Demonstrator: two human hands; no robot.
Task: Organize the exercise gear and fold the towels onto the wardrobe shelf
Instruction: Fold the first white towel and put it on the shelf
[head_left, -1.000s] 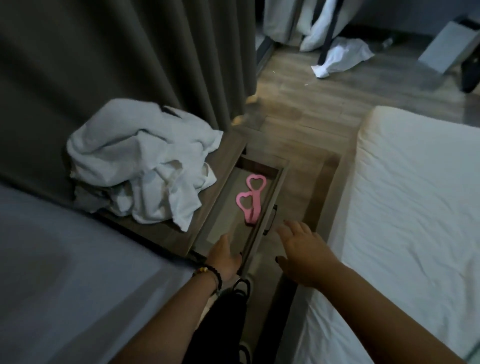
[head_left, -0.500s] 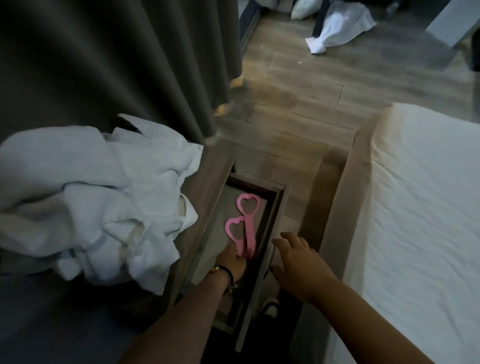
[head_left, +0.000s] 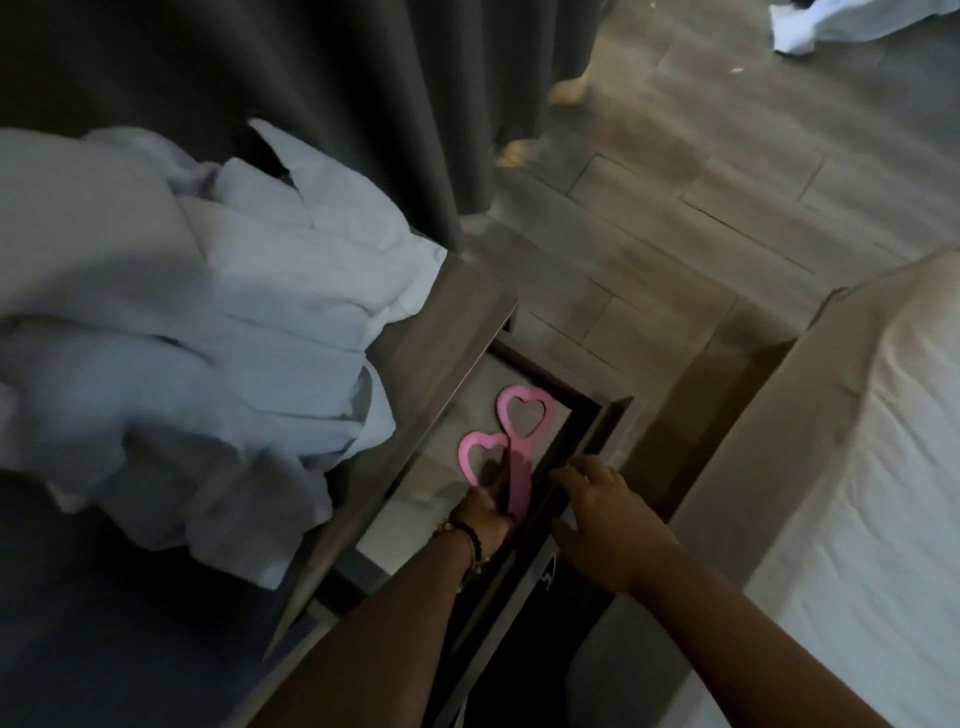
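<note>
A pink exercise piece (head_left: 519, 478) with two heart-shaped loops lies in the open drawer (head_left: 589, 431) of a wooden nightstand (head_left: 452, 332). My left hand (head_left: 483, 514), a beaded bracelet on its wrist, reaches into the drawer and grips the pink piece at its near end. My right hand (head_left: 608, 525) rests with relaxed fingers on the drawer's front edge. A heap of crumpled white towels (head_left: 208, 338) covers the nightstand top on the left.
A dark curtain (head_left: 311, 104) hangs behind the nightstand. A bed with a white sheet (head_left: 883, 467) fills the right side, close to the drawer. Wood-look floor (head_left: 727, 182) stretches beyond, with white cloth (head_left: 831, 26) lying at the top right.
My left hand went from the drawer's near edge into the drawer and took hold of the pink piece. My right hand came down onto the drawer front. The view moved closer.
</note>
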